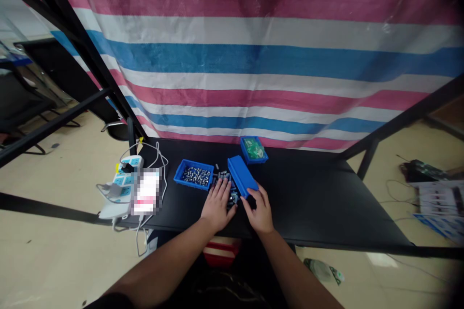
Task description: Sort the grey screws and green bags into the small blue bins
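My left hand [216,205] lies with its fingers stretched out over a loose pile of small metal cylindrical parts [234,197] on the black table. My right hand [260,210] grips the near end of a blue plastic bin [241,174], thumb on one side and fingers on the other. That bin is tipped on its side along the pile's right edge, so its inside is hidden from me. Left of the pile stands another blue bin [192,185], holding many small shiny metal parts [196,175]. Part of the pile is covered by my left fingers.
A third blue bin [254,161] with green packets [254,148] stands at the table's back. On the left are a white power strip [123,188], a blurred-out phone-like device [145,193] and loose cables [165,174]. A striped sheet [232,67] hangs behind the table [319,198].
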`<action>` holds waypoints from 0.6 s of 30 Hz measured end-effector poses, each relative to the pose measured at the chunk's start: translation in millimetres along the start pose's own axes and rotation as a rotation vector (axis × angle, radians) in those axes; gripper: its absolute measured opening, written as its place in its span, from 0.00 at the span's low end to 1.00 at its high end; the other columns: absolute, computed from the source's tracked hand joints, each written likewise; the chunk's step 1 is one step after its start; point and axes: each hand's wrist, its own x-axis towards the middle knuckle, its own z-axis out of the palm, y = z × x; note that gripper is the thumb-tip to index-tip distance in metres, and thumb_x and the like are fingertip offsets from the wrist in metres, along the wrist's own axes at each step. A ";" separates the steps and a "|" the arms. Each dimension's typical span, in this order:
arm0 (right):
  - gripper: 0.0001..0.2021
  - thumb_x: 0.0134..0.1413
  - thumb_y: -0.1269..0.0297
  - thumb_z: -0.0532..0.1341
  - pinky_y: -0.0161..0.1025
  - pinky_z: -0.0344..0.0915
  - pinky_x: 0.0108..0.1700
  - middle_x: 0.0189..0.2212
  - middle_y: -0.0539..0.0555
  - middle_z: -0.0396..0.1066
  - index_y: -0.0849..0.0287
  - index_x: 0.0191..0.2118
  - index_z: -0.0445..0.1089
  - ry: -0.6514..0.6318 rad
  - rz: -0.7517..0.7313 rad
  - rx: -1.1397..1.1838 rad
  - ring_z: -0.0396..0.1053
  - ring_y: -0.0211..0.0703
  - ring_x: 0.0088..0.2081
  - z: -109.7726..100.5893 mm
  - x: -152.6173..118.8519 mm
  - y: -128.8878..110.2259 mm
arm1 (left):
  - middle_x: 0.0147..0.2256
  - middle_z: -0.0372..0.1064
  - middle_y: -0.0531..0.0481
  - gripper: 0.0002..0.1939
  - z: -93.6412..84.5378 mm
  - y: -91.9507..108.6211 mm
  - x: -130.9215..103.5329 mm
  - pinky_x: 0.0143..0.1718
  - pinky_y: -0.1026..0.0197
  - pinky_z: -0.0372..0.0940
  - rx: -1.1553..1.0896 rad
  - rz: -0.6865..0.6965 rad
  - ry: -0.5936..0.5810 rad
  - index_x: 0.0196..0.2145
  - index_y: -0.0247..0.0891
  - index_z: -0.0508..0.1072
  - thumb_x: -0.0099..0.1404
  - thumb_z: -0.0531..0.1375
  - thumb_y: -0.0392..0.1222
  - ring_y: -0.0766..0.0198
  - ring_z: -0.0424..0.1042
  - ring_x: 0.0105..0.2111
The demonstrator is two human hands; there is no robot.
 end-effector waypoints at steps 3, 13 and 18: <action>0.19 0.61 0.67 0.64 0.56 0.69 0.59 0.58 0.63 0.62 0.53 0.56 0.67 0.030 0.024 0.004 0.66 0.55 0.59 0.0 -2.7 1.1 | 0.71 0.35 0.44 0.40 0.8 -0.2 -0.4 0.68 0.44 0.46 0.004 -0.005 -0.004 0.72 0.33 0.45 0.71 0.51 0.56 0.51 0.33 0.71; 0.32 0.51 0.53 0.70 0.47 0.76 0.44 0.50 0.63 0.69 0.56 0.57 0.57 0.179 0.546 0.527 0.76 0.51 0.45 40.1 57.0 6.4 | 0.71 0.36 0.41 0.40 -0.2 0.4 0.2 0.68 0.43 0.45 -0.002 0.025 0.008 0.71 0.32 0.46 0.69 0.53 0.55 0.50 0.36 0.71; 0.37 0.62 0.50 0.58 0.48 0.75 0.47 0.51 0.68 0.70 0.59 0.68 0.39 0.072 0.578 0.306 0.77 0.52 0.45 88.9 89.5 14.0 | 0.70 0.41 0.39 0.38 -10.0 2.9 -4.1 0.69 0.44 0.43 0.019 0.131 0.076 0.70 0.29 0.50 0.68 0.54 0.50 0.50 0.40 0.71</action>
